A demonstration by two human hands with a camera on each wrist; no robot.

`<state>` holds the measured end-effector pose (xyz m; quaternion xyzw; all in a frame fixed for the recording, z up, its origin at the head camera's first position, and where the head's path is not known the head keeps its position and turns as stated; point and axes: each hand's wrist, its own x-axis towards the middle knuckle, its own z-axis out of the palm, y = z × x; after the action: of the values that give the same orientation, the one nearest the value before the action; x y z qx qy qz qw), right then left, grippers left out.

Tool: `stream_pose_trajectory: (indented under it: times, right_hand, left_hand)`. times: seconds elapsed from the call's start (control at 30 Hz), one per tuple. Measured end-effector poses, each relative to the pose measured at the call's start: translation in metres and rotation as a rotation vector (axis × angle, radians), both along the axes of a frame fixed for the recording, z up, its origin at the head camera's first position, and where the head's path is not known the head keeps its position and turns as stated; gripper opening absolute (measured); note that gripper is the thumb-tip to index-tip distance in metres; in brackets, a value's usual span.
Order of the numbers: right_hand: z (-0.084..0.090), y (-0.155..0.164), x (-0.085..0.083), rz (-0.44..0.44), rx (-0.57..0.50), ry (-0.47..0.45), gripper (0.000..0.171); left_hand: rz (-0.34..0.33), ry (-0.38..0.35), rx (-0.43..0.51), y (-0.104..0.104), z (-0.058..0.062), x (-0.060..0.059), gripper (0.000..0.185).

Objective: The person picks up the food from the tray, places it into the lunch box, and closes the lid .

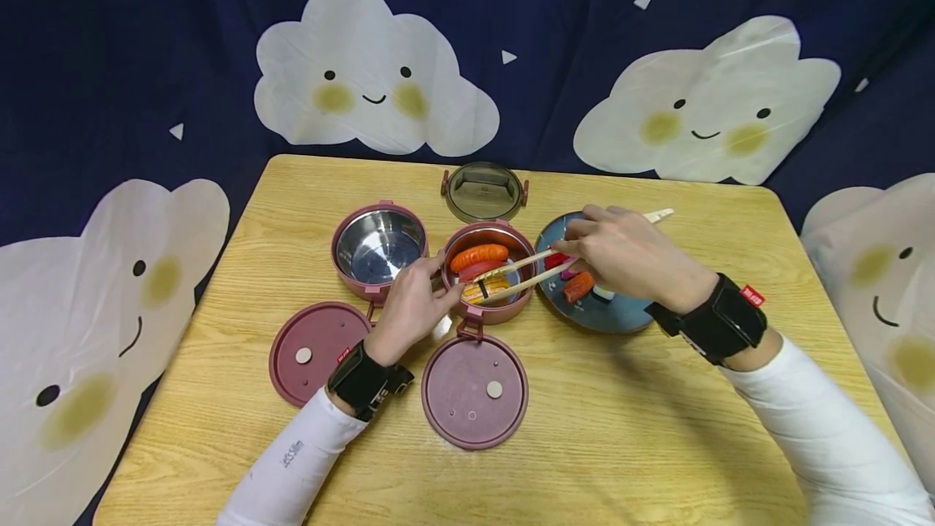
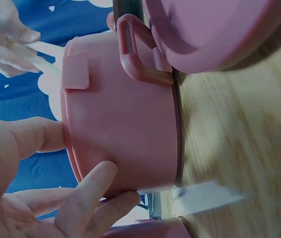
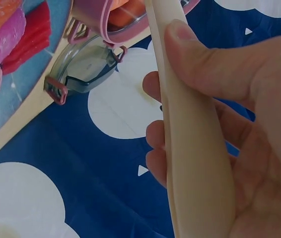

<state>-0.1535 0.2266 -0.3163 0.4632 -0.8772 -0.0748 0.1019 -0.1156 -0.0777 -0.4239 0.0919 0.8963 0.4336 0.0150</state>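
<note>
My left hand (image 1: 416, 303) holds the side of a pink round pot (image 2: 120, 119), with the thumb at its rim and other fingers against the outer wall. My right hand (image 1: 621, 254) grips pale tongs (image 3: 192, 134) that reach into this pot from the right. Their tips lie on either side of a yellow sushi piece with a dark band (image 1: 478, 291). Beside it in the pot are an orange ridged sushi piece (image 1: 478, 256) and a red piece (image 1: 478, 270). A blue plate (image 1: 606, 319) with more colourful pieces lies beneath the right hand.
A second pink pot (image 1: 380, 246) with a steel inside stands to the left. Two pink lids (image 1: 475, 392) lie on the wooden table (image 1: 621, 445) in front of the pots. Behind them is a clear lid (image 1: 484, 191) with pink clips.
</note>
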Motion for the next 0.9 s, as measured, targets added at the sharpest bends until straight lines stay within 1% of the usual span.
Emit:
stream_pose_trajectory:
  times: [0.3, 0.4, 0.57, 0.7, 0.9]
  right_hand:
    - [-0.003, 0.000, -0.005, 0.015, -0.015, 0.014, 0.033]
    - [-0.002, 0.000, -0.005, 0.008, -0.010, 0.001, 0.034]
    - [0.003, 0.001, -0.004, -0.014, -0.009, -0.039, 0.038]
    - [0.009, 0.003, -0.002, -0.042, 0.001, -0.065, 0.041]
    - [0.015, 0.004, 0.000, -0.057, 0.005, -0.071, 0.034]
  left_hand:
    - [-0.004, 0.043, -0.017, 0.000, 0.000, 0.000, 0.062]
    - [-0.002, 0.039, -0.019, 0.000, 0.001, 0.000, 0.062]
    - [0.004, 0.023, -0.029, 0.000, 0.001, 0.001, 0.063]
    - [0.007, 0.024, -0.033, 0.000, 0.001, 0.000, 0.063]
    - [0.009, 0.028, -0.035, 0.000, 0.000, 0.000, 0.062]
